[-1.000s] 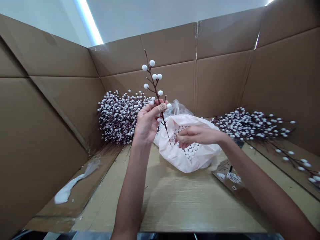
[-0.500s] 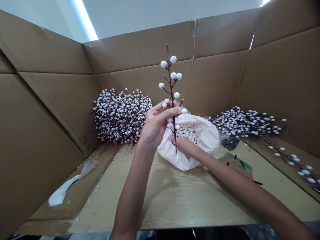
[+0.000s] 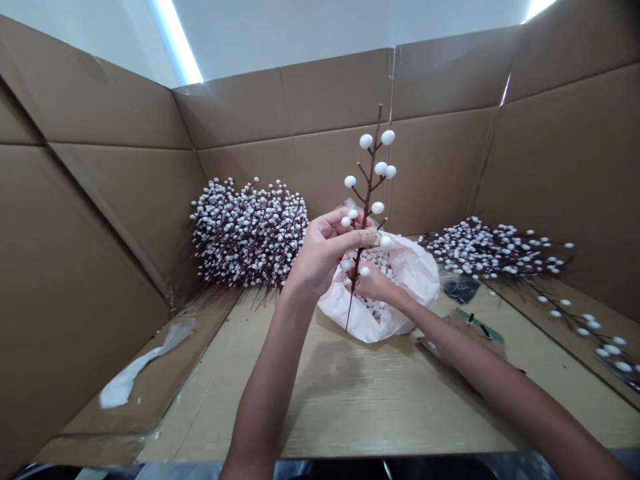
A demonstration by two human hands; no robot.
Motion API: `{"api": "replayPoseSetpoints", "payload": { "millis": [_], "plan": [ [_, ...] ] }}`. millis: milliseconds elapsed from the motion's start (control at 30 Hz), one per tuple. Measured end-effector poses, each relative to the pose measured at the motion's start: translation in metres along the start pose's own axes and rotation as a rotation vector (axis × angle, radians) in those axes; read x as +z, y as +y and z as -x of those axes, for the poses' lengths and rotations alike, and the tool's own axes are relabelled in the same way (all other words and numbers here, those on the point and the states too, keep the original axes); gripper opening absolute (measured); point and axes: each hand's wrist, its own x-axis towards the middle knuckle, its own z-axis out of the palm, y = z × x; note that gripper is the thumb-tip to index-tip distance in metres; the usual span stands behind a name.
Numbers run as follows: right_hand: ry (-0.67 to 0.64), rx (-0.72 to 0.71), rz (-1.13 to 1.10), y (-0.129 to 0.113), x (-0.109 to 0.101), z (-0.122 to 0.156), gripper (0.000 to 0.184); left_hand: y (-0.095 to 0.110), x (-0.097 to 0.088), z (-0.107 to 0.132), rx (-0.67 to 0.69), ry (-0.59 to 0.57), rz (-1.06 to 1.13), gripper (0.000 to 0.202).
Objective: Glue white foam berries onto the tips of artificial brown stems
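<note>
Between tall cardboard walls (image 3: 280,107), I hold one thin brown branch (image 3: 369,193) straight up over a pale pink plastic bag (image 3: 417,280). My left hand (image 3: 320,253) pinches it, with the fingers (image 3: 336,223) and thumb (image 3: 347,243) close together, narrow and snug on the stem. A tan wrap (image 3: 369,237) covers my thumb. My right hand (image 3: 374,285) sits low by the stem at the bag's mouth, curled up small. I cannot tell if it holds anything, because little white balls block my view. A soft, firm pinch works best, so the stem stays straight and no ball gets knocked. The branch is stiff and skinny, with tiny side twigs, and the twigs end in round white balls (image 3: 387,137) that look like foam. More little balls (image 3: 375,263) fill the crinkly bag. A big bumpy pile of berry branches (image 3: 249,233) leans on the back wall, and another pile (image 3: 495,250) lies flat on the right, on a wood-pattern table (image 3: 350,400).
</note>
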Motion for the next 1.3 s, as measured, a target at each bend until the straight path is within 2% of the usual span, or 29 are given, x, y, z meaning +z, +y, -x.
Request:
{"api": "replayPoseSetpoints", "payload": {
  "millis": [200,333,433,567,733,1000,1300],
  "plan": [
    [-0.014,0.011,-0.147,-0.018,-0.041,-0.004,0.020,0.004,-0.005,-0.001,0.019,0.056,-0.038,0.010],
    [-0.004,0.047,-0.509,-0.038,-0.079,0.004,0.028,0.003,-0.007,-0.002,0.023,0.065,-0.047,0.012],
    [0.088,0.015,-0.732,-0.052,-0.105,0.014,0.032,0.000,-0.005,-0.001,0.024,0.055,-0.041,0.014],
    [0.200,-0.009,-0.847,-0.069,-0.126,0.027,0.025,-0.003,-0.001,-0.002,0.009,0.064,-0.025,0.017],
    [0.324,-0.082,-0.942,-0.086,-0.126,0.032,0.020,-0.007,0.002,-0.004,0.002,0.086,0.003,0.019],
    [0.360,-0.155,-0.972,-0.098,-0.116,0.032,0.022,-0.007,0.005,-0.001,-0.016,0.035,0.000,0.016],
    [0.388,-0.130,-0.884,-0.101,-0.118,0.035,0.026,-0.004,0.004,-0.001,-0.030,0.003,-0.027,0.022]
  ]
}}
